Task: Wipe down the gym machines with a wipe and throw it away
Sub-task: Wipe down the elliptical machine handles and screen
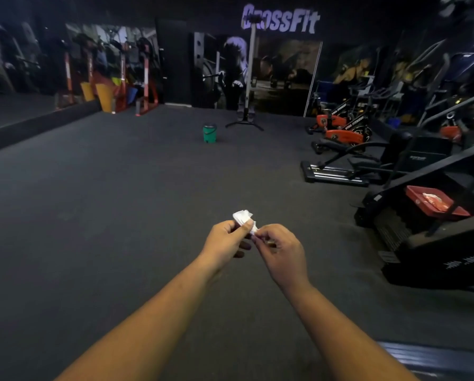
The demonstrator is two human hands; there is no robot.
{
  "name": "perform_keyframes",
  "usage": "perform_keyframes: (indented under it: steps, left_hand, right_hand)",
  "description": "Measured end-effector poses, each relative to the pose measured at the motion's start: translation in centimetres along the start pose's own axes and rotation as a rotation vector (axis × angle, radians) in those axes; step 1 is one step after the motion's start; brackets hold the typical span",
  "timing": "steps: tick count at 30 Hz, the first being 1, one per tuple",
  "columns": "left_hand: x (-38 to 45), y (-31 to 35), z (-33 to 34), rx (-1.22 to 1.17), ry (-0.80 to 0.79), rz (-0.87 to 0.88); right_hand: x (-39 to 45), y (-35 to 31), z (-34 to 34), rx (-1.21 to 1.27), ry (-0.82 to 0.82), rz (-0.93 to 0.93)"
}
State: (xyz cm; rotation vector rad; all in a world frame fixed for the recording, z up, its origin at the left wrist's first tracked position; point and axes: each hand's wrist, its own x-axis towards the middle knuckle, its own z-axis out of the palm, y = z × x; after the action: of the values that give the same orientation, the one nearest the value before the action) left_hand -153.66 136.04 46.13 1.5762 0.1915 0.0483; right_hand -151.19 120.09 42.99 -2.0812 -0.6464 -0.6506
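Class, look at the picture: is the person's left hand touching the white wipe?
Touching. The head view shows the left hand pinching the white wipe between thumb and fingers.

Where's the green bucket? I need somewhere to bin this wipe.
Head view: the green bucket stands on the floor straight ahead, upper centre, just left of the tall stand's base.

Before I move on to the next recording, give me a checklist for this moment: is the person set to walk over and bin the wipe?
1. Wipe in hand: ok. The white wipe is bunched and pinched by the left hand and the right hand.
2. Bin in sight: ok, if the green bucket on the floor ahead is the bin; cannot tell for sure.
3. Path to it: ok. Only dark floor lies between.
4. Machines already wiped: cannot tell.
5. Red tray on the machine at right: holds something crumpled; cannot tell what.
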Motion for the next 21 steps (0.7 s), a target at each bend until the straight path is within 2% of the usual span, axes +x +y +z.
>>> perform_keyframes:
  steps: [3, 7, 9, 12, 18, 21]
  left_hand:
    - [6.3, -0.5, -1.4, -0.063, -0.015, 0.030]
    - [15.0, -0.5, -3.5, -0.107, -0.125, 0.017]
    - [20.0, 0.1, -4.2, -0.109, -0.201, -0.010]
    - [25.8, 1.3, -4.4, -0.090, -0.264, -0.012]
    - [38.1, 1.9, -2.0, -0.044, -0.341, -0.020]
    - [43.3, 1.6, -0.2, -0.014, -0.309, -0.010]
  right_hand:
    - [3.7, 3.0, 3.2, 0.002, -0.036, 0.031]
    - [10.0, 6.3, 7.6, 0.105, 0.019, 0.249]
    - [14.2, 8.3, 9.7, 0.079, 0.029, 0.332]
    - [18.9, 10.5, 11.5, -0.028, 0.041, 0.363]
    - [27.2, 18.1, 14.3, -0.179, 0.114, 0.426]
    - [30.3, 21.9, 14.8, -0.109, 0.163, 0.503]
